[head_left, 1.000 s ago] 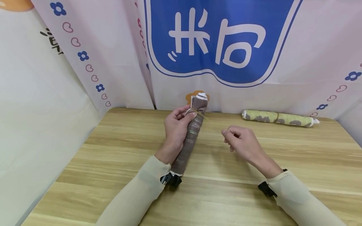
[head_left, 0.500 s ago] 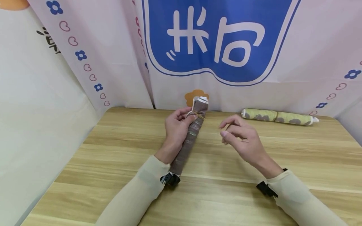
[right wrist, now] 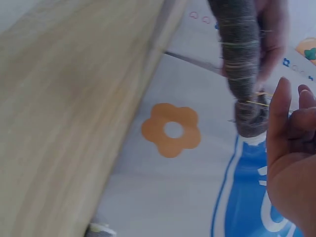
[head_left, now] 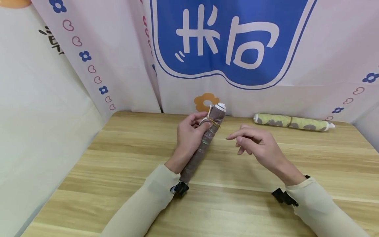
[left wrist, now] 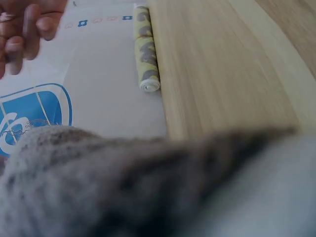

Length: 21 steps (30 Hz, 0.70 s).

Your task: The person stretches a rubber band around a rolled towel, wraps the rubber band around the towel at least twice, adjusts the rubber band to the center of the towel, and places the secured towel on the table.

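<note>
- Left hand (head_left: 189, 136) grip wraps the brown roll (head_left: 204, 144), held tilted off the desk (head_left: 118, 158); long axis runs away from the wrist.
- Right hand (head_left: 257, 144) empty, fingers loose, just right of roll's banded far end.

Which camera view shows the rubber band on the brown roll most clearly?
The head view: the rubber band wraps the brown roll near its top, beside the left hand. The right wrist view shows it only as thin blurred lines. The left wrist view shows none, only blurred fabric.
</note>
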### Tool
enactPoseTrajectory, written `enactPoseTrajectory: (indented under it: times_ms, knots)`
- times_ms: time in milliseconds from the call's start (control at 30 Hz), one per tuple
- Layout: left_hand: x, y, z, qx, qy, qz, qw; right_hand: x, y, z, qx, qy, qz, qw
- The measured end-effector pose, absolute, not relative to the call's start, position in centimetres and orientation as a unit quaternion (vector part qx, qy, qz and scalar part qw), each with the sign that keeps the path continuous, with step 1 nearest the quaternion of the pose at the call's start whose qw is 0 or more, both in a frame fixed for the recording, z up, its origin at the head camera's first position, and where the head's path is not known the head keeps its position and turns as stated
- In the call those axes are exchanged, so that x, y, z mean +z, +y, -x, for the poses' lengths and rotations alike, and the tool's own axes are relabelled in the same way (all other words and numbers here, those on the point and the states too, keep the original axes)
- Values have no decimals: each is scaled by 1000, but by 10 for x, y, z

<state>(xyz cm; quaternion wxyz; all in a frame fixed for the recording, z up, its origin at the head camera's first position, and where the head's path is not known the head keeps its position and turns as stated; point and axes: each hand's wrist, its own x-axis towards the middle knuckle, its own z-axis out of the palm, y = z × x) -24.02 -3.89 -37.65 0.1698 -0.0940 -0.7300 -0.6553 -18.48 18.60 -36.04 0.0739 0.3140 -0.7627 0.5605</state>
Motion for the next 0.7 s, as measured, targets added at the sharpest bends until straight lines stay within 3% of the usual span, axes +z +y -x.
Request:
enactPoseTrajectory:
  times_ms: [400,700]
  knots:
    - [-378,-39,241,-589,-779,103,187,-357,183,183,563,-726,-386,84]
    - [-374,-38,235,-587,-773,202,132,-355,196,191,523,-781,-340,37]
